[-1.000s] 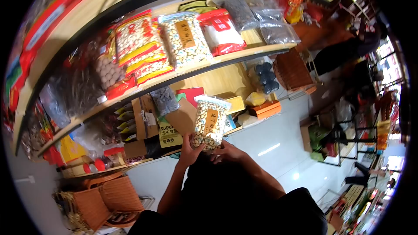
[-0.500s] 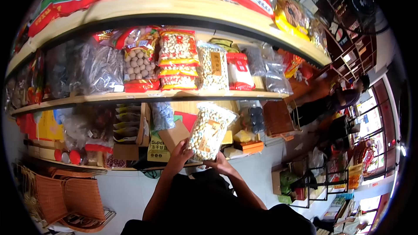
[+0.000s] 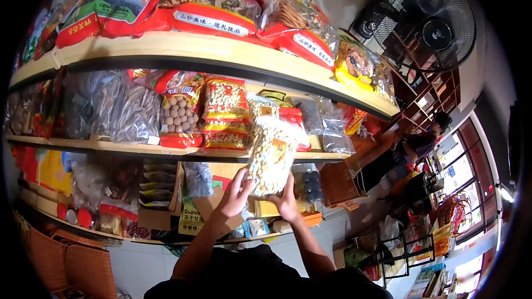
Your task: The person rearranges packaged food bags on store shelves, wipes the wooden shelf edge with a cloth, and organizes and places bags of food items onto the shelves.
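Observation:
A clear bag of pale round pieces with an orange-brown label [image 3: 271,158] is held between both hands, before the middle shelf. My left hand [image 3: 235,194] grips its lower left side. My right hand [image 3: 287,202] has hold of its lower right corner. Behind the held bag, a similar bag [image 3: 261,105] stands partly hidden. Left of that are red and yellow bags of pale pieces [image 3: 226,99]; to its right a red and white bag [image 3: 293,119] is partly covered.
The upper shelf edge [image 3: 210,50] juts out above, carrying large red bags [image 3: 210,8]. A fan [image 3: 435,30] is at the upper right. Wicker baskets [image 3: 88,266] stand lower left. Another person [image 3: 413,147] is at the right.
The held bag has risen from before the lower shelf to before the middle shelf, with both hands still on it. The view has tilted up, showing more of the upper shelf and the fan.

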A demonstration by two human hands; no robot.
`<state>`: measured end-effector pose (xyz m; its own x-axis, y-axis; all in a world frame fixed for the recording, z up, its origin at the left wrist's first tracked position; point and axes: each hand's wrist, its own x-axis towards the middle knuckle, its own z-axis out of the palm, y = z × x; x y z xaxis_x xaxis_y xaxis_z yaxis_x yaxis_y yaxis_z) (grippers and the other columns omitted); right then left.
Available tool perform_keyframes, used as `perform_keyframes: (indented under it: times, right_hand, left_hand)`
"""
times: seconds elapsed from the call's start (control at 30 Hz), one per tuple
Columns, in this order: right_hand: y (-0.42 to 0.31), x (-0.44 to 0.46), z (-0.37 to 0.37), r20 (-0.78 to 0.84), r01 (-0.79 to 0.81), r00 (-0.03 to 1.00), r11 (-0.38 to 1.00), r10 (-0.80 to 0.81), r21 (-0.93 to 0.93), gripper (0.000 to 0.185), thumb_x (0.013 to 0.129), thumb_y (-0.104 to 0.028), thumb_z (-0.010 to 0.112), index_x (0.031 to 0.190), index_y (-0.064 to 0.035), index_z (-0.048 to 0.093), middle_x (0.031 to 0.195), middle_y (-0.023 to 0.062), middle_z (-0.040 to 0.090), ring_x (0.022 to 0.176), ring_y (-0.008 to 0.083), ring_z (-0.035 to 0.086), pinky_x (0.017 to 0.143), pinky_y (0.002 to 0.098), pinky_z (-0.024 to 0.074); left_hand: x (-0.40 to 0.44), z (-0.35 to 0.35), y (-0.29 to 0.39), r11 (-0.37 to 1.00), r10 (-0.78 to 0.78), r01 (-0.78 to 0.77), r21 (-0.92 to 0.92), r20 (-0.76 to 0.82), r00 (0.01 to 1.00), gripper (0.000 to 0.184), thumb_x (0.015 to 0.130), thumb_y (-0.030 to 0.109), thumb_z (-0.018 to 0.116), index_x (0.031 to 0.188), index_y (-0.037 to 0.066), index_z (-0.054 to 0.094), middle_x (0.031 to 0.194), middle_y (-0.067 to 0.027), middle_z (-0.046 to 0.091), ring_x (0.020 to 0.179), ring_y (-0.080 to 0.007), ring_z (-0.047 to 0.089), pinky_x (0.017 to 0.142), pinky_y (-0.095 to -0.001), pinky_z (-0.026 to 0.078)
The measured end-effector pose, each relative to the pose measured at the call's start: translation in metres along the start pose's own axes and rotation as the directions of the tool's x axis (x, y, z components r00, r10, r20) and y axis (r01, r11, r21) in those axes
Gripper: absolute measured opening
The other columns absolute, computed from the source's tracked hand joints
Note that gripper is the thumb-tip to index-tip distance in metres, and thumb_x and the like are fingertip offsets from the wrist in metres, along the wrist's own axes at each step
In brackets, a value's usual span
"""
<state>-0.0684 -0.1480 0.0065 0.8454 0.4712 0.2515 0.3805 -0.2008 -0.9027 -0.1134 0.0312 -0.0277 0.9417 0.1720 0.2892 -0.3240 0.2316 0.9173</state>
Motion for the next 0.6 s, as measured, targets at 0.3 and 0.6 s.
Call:
perform_keyframes:
  times: [0.3, 0.6]
  right_hand:
    - [-0.001, 0.164, -0.048, -0.009, -0.044, 0.999, 0.989, 0.046, 0.138, 0.074, 0.069, 0.009, 0.055, 0.14, 0.0024, 0.032, 0.115, 0.0159, 0.058, 0.099, 0.0213, 0.059, 0.076, 0.0326, 0.0515]
    - [0.102, 0.258, -0.039, -0.034, -0.126, 0.992, 0.979, 0.122, -0.162, 0.078, 0.079, -0.014, 0.056, 0.148, 0.0028, 0.023, 0.114, 0.0228, 0.064, 0.107, 0.0328, 0.063, 0.092, 0.0367, 0.0485]
  left_hand:
    - [0.152, 0.018, 0.052, 0.819, 0.177, -0.119, 0.561, -0.051, 0.983, 0.07, 0.093, 0.013, 0.058, 0.149, -0.003, 0.019, 0.144, -0.0294, 0.039, 0.134, -0.0352, 0.041, 0.11, -0.0411, 0.034]
    - [0.191, 0.019, 0.068, 0.365, 0.159, -0.118, 0.924, 0.064, 0.985, 0.053, 0.086, 0.022, 0.061, 0.137, 0.012, 0.052, 0.152, -0.0184, 0.033, 0.143, -0.035, 0.024, 0.115, -0.0596, 0.016]
